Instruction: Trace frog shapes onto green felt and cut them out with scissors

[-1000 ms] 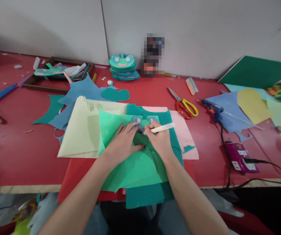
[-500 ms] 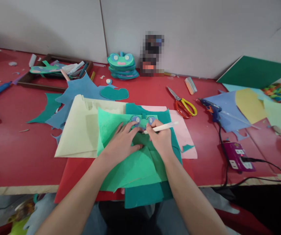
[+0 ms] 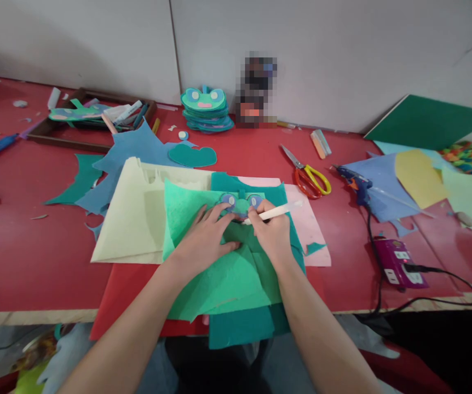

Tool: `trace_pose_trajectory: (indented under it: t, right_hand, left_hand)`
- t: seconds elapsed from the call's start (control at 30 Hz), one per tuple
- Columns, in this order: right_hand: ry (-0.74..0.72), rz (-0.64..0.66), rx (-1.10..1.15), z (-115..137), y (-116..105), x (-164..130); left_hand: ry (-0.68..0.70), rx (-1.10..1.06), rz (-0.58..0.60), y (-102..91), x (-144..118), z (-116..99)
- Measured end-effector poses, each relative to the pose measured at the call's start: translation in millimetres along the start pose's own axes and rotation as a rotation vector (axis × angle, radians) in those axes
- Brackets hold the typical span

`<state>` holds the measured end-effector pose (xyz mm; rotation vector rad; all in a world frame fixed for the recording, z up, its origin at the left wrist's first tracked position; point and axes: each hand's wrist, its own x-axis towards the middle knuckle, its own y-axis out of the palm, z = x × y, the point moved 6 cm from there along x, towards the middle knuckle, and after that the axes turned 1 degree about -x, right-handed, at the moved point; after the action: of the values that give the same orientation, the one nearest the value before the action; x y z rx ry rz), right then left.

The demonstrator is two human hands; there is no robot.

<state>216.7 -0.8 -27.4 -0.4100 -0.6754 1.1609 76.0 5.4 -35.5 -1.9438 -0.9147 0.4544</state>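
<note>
My right hand (image 3: 274, 227) pinches a white pen (image 3: 282, 210), its tip at the lower edge of a small felt frog face (image 3: 242, 207) with blue eyes. My left hand (image 3: 211, 232) lies with fingers spread, fingertips pressing the left side of the frog face. Beneath both hands is a sheet of bright green felt (image 3: 215, 287). Darker teal felt (image 3: 240, 331) shows under it, at the front and the right. Part of the frog face's lower edge is hidden by my fingers.
Scissors (image 3: 308, 174) and a glue gun (image 3: 357, 183) lie to the right, near a purple power box (image 3: 400, 262) with a black cord. Behind stands a stack of frog faces (image 3: 206, 112). Cream felt (image 3: 133, 219), blue scraps (image 3: 123, 156) and a wooden tray (image 3: 39, 134) are left.
The pen and my right hand have shifted very slightly to the right along the frog face's lower edge. My left hand stays in place.
</note>
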Motion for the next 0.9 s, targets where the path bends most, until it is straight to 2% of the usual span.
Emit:
trace_pose_trajectory:
  t: [0.13,0.3,0.4,0.57,0.7,0.9]
  right_hand:
    - [-0.039,0.015,-0.015,4.5,1.4,-1.4]
    - [-0.074,-0.108,-0.156,6.1,-3.3,-1.9]
    - [-0.063,-0.127,-0.163,4.0,-4.8,-1.6]
    - [-0.018,-0.099,-0.041,0.6,-5.1,-1.6]
    - [-0.025,-0.018,0.043,2.8,-0.1,-2.1]
    - [-0.073,0.014,-0.016,7.1,4.2,-2.7]
  left_hand:
    - [-0.008,-0.036,-0.002,-0.3,0.1,0.5]
    - [-0.006,-0.053,-0.011,-0.3,0.2,1.0]
    - [-0.008,-0.046,-0.001,-0.1,0.2,0.9]
    - [-0.003,-0.029,-0.003,0.5,0.2,1.0]
    - [0.000,0.001,0.001,0.6,0.1,0.6]
    - [-0.004,0.008,0.013,-0.5,0.3,-0.6]
